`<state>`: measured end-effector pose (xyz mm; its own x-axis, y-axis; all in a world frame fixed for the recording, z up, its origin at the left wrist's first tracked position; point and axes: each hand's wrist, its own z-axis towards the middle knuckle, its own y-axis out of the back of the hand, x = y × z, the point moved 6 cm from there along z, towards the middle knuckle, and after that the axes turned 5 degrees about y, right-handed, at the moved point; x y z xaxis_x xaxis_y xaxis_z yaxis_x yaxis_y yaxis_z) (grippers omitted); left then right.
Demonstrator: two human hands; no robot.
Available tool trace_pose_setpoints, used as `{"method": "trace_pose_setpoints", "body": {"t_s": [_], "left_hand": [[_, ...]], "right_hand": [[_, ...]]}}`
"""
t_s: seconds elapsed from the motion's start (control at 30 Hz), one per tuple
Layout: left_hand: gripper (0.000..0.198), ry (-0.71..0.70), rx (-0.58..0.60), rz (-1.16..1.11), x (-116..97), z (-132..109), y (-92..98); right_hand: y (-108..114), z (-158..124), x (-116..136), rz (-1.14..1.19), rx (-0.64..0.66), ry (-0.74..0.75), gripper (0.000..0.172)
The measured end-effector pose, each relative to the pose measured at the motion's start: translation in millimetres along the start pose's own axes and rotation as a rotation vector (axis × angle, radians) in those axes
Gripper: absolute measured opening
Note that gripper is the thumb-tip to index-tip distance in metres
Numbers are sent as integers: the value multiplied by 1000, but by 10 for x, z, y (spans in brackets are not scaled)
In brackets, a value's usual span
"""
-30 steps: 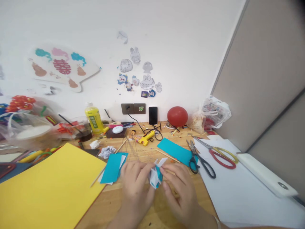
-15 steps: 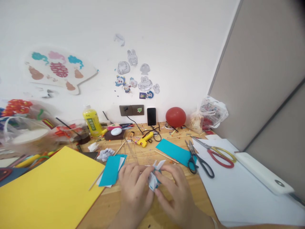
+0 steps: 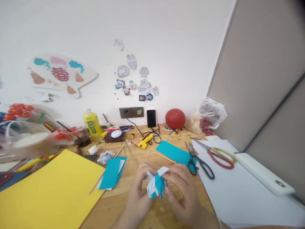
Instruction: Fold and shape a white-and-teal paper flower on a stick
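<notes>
Red strokes form a double-happiness character (image 3: 60, 74) on the white fan-shaped cutout (image 3: 84, 78) on the wall; lettering on the yellow drink bottle (image 3: 93, 124) is too small to read surely. Blue-and-white folded paper (image 3: 156, 185) sits between both hands over the wooden table (image 3: 119, 205) — left hand (image 3: 140, 187) curled, gripping one side, right hand (image 3: 184, 190) pinching the other. One white flap points up and rightward, blue tips downward — no clear long axis in so compact a shape.
</notes>
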<state>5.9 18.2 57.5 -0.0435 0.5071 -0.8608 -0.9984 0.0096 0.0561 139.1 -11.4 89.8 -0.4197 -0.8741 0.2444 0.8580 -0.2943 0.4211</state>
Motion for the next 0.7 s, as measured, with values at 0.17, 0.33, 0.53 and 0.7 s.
{"method": "trace_pose_setpoints", "body": {"t_s": [0.17, 0.33, 0.53, 0.7], "left_hand": [[19, -8, -29, -5, -32, 7, 10], [20, -6, -22, -2, -43, -5, 2], [23, 34, -59, 40, -19, -8, 19], [19, 111, -102, 103, 36, 34, 60]], "right_hand": [[-41, -36, 43, -4, -5, 41, 32], [-55, -58, 75, -79, -38, 88, 32], [-78, -68, 110, -230, -19, 153, 31], [-122, -102, 131, -433, 16, 199, 31]]}}
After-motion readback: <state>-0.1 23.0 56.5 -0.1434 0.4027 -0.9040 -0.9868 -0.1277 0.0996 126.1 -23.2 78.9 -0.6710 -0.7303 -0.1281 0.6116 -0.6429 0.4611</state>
